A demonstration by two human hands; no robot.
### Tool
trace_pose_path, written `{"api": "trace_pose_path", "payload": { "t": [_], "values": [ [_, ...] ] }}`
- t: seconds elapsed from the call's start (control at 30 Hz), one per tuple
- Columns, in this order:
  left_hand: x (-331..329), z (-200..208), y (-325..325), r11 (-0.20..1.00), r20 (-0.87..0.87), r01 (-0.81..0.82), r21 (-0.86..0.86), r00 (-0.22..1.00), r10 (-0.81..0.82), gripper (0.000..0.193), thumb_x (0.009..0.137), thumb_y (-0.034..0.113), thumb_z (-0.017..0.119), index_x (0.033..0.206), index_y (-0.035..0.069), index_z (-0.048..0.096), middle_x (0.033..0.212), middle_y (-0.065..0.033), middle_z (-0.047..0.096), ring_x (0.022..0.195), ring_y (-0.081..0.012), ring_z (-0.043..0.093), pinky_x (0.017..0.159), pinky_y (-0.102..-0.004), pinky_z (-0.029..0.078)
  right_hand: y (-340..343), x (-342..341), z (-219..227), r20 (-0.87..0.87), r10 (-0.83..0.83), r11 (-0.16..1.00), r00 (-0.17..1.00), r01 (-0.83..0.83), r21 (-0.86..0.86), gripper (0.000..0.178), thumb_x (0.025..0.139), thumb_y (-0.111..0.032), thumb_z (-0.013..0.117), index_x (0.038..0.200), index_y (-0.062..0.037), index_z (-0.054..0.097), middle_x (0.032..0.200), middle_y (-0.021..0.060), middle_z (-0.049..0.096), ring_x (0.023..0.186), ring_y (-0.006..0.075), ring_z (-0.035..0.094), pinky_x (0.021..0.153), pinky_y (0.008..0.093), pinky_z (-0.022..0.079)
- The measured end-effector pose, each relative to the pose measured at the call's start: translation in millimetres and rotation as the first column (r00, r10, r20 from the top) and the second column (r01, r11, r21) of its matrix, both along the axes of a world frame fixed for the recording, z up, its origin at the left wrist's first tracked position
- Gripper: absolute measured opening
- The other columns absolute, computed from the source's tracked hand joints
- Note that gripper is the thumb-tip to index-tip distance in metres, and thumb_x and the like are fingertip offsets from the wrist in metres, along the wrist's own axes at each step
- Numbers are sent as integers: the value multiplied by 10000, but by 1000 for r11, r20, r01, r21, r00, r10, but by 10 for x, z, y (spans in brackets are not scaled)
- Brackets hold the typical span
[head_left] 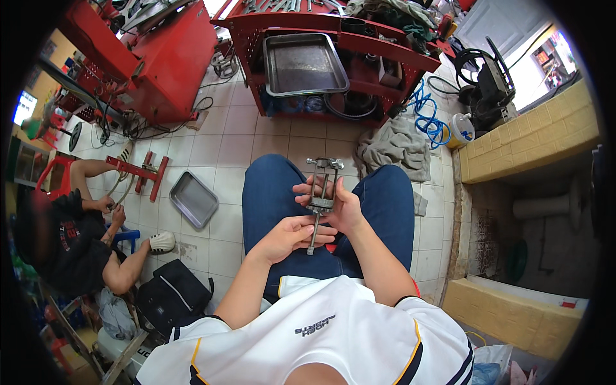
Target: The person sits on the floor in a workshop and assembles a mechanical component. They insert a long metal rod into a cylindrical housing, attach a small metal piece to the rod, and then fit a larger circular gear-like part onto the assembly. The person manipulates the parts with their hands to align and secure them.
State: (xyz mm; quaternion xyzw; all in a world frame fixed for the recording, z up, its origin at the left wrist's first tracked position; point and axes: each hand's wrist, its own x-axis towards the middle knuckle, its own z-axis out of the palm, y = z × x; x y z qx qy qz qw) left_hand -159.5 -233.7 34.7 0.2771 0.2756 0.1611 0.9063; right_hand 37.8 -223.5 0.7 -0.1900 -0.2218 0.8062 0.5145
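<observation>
Over my lap I hold a metal puller (321,204), a small frame of parallel bars with bolts at its far end and a long threaded rod coming out toward me. My right hand (346,208) wraps round the frame from the right, its fingers passing behind the bars. Lower down, my left hand (292,236) closes about the threaded rod just below the round plate, with fingertips showing past it. Part of the left fingers is hidden behind the rod and the right hand.
Ahead stands a red tool cart (359,38) with a metal tray (305,64). Another tray (194,200) lies on the tiled floor beside a red metal stand (144,172). At left a seated person (70,237) handles a thin item. A grey cloth (394,151) and blue hose (430,122) lie right.
</observation>
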Motion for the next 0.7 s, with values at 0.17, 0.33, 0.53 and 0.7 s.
{"api": "trace_pose_path", "payload": {
  "t": [0.17,0.33,0.53,0.7],
  "values": [
    [12,-248,-37,946,-200,-87,311,968,155,502,853,171,821,1226,-18,543,1155,-128,656,941,-179,689,831,-269,581,-1,-63,22,7,-19,999,1000,19,39,725,1045,-609,214,1385,-16,456,1406,245,538,1228,333,594,1063,469,454],
    [104,-181,-106,959,-111,-170,227,974,199,497,918,210,746,1296,-36,536,1095,-126,671,896,-190,693,847,-312,583,-2,-42,-5,-12,-26,999,1000,26,-42,724,1047,-599,226,1391,-3,450,1407,253,534,1248,349,581,1094,490,419],
    [23,-20,-47,977,-136,-105,184,982,131,407,1010,169,580,1345,-61,553,1167,-214,701,1018,-256,718,879,-346,582,7,-26,41,-18,-76,996,997,75,-52,728,1064,-568,134,1392,4,444,1417,255,529,1285,354,558,1098,461,428],
    [12,-208,-59,952,-213,-48,301,970,116,439,917,126,731,1286,-40,561,1178,-166,681,1012,-208,703,832,-299,590,12,-31,-6,-50,-44,999,998,43,-13,724,1063,-567,141,1380,5,453,1416,260,529,1271,357,571,1097,472,426]
  ]
}}
